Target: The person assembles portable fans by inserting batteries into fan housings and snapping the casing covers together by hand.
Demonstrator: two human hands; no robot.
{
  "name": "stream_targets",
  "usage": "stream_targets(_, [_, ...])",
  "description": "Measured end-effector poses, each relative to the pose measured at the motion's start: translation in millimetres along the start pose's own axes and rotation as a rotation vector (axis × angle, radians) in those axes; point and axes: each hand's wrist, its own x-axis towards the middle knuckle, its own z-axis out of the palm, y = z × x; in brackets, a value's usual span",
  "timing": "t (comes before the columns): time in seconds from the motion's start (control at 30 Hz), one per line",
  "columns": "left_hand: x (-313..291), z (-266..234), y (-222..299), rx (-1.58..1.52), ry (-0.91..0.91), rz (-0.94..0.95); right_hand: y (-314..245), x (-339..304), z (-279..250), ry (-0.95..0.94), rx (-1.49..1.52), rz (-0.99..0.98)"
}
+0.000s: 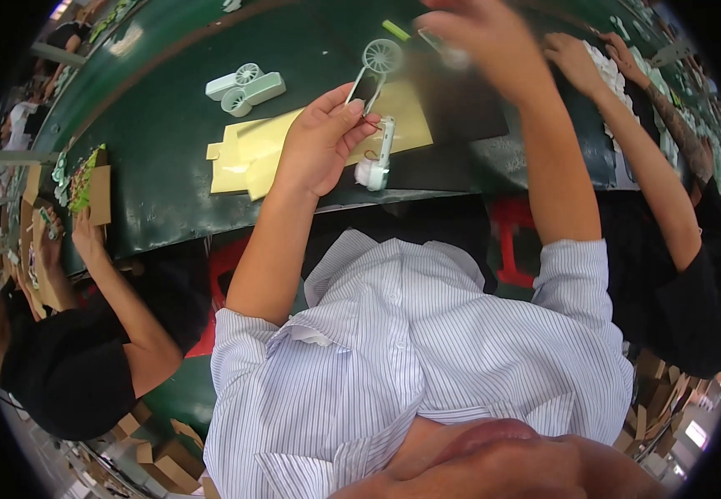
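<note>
My left hand (327, 137) is closed round a pale green handheld fan casing (369, 85), whose round slotted grille (383, 56) points away from me. A second pale piece (377, 166) hangs beside its fingers, with thin reddish wires between it and the hand. My right hand (493, 46) is raised over the far side of the table, its fingers smeared by motion. Close under it is a blurred pale part (452, 55); whether the fingers touch it is unclear. A small bright green stick-shaped piece (395, 30) lies between the grille and the right hand.
Yellow sheets (236, 166) and a dark mat (460, 125) lie on the green table (161, 150). Pale fan parts (244, 87) are grouped on the left. Co-workers' hands work at the left (86, 237) and right (576, 62). Cardboard boxes (169, 466) stand on the floor.
</note>
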Motion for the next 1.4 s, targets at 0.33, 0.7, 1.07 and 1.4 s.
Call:
stream_targets(0.33, [-24.8,30.9,28.7,0.093,-0.297,0.093,9.3,-111.7,66.0,-0.4,1.786,0.82])
stream_targets(0.7, [-16.9,18.2,32.3,-0.179,-0.253,0.098,-2.6,-79.6,55.8,-0.174,1.021,0.565])
stream_targets(1.07, [-9.5,1.4,14.6,0.236,-0.093,0.19,6.9,-57.7,53.0,-0.162,0.748,0.274])
stream_targets(1.4, [-20.2,14.9,12.7,0.71,-0.072,0.527,19.2,-58.6,57.9,-0.075,0.78,0.301])
